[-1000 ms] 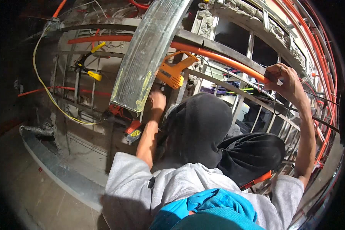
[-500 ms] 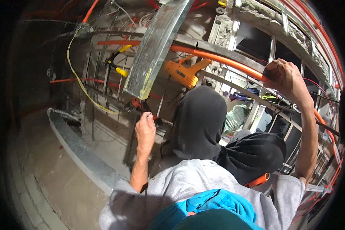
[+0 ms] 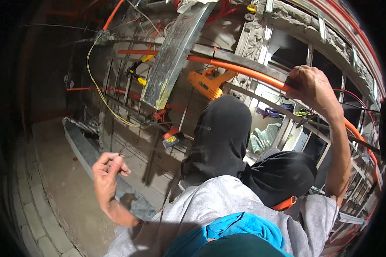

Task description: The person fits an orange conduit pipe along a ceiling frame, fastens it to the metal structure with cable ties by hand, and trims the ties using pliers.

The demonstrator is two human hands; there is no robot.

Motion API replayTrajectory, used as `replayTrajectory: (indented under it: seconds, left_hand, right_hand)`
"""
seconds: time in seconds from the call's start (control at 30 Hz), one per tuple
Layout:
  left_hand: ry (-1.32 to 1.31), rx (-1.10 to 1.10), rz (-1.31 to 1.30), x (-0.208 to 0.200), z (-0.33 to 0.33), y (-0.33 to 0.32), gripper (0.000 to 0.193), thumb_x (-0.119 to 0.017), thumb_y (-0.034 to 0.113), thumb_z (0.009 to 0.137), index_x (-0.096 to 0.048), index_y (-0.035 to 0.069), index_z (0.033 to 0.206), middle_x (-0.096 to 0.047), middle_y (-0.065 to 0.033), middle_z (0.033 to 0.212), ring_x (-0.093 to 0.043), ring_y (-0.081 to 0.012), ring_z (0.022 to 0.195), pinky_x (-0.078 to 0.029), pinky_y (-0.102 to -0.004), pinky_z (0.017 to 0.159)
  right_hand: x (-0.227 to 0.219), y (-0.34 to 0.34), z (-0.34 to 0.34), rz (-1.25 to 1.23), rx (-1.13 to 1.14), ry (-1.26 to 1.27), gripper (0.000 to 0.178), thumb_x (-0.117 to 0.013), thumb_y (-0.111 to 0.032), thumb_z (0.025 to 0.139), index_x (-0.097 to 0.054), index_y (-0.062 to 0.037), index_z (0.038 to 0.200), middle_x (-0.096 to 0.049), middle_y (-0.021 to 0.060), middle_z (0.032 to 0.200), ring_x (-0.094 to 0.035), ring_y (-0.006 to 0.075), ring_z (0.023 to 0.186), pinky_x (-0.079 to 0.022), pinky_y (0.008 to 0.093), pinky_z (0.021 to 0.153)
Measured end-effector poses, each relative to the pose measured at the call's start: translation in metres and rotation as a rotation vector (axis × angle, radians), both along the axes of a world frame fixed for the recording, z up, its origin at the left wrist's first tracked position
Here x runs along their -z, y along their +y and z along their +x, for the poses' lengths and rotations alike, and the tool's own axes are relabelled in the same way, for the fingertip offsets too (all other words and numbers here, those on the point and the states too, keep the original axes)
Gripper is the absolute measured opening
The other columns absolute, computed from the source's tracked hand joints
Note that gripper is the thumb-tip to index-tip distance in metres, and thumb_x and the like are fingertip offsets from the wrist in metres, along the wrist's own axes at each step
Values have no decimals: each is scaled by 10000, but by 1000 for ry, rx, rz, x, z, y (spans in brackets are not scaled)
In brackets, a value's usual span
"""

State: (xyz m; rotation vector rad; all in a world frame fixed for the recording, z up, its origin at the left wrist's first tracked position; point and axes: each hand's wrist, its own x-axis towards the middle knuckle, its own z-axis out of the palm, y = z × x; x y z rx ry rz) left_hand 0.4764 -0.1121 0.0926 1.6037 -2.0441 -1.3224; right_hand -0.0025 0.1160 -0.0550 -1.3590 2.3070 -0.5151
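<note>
High on the right, my right hand (image 3: 312,89) is closed round a long orange conduit (image 3: 244,71). A dark band shows on the conduit beside its fingers. My left hand (image 3: 107,173) is held up at the lower left, thumb and fingertips pinched together. Something thin and dark pokes out of that pinch, too small to name. Beyond the left hand, a red and black cordless drill (image 3: 165,124) rests near the lower end of a grey metal channel (image 3: 173,55). An orange heat-gun-shaped power tool (image 3: 208,84) lies just past my knee.
Yellow-and-black handled pliers or cutters (image 3: 137,70) lie left of the channel. A yellow cable (image 3: 94,85) hangs in a loop at the left. Another metal channel (image 3: 83,139) with a flexible grey hose stands over the floor. An orange handle (image 3: 284,204) sits by my right thigh.
My left hand has moved left and down, away from the drill, which is now in plainer sight. My right hand keeps its hold on the conduit; the view has shifted slightly.
</note>
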Motion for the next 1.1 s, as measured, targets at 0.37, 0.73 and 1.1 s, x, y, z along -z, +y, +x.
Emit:
replayTrajectory:
  seconds: [0.37,0.73,1.1]
  left_hand:
    - [429,29,-418,62,-144,-76,222,-724,182,977,-706,-27,1050,-689,-55,853,-663,-116,755,-533,-250,677]
    - [32,181,-857,132,-182,-105,253,-731,204,936,-741,-20,1052,-740,-140,976,-682,-221,884,-516,-353,821]
    - [-87,177,-673,128,-177,-112,274,-779,252,898,-731,-12,956,-755,-118,855,-676,-173,769,-513,-330,738]
  right_hand:
    - [-4,4,2,-61,-21,78,400,-876,-239,686,-702,7,949,-689,158,903,-662,341,900,-517,428,825]
    - [-16,2,9,9,-29,120,414,-856,-246,726,-685,1,1010,-674,153,933,-650,360,916,-503,440,833]
    - [-17,-1,9,-27,-67,121,378,-842,-247,749,-689,-3,996,-664,155,920,-635,359,895,-495,449,811]
